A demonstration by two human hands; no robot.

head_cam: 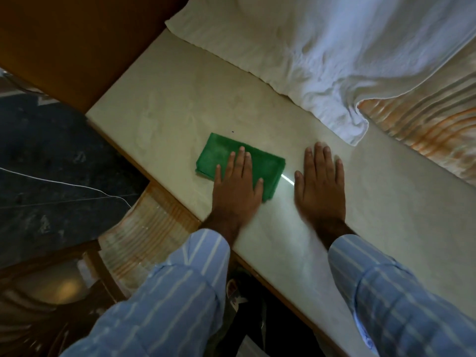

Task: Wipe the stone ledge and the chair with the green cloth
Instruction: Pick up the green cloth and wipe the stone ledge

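A person pressed the folded green cloth flat under an open left hand to wipe the stone ledge, while the empty right hand, fingers spread, braced just beside it.

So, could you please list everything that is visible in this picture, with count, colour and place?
green cloth: one, green, folded flat on the ledge, under the left hand.
stone ledge: one, pale cream, running diagonally across the view.
white sheet: one, white, rumpled, lying along the ledge's far edge.
wooden panel: one, brown, upper left.
floor: dark, mottled, at the left.
thin cord: one, white, across the floor.
sleeves: two, blue with pale stripes.
left hand: open, flat on the cloth.
right hand: open, flat on the bare ledge.
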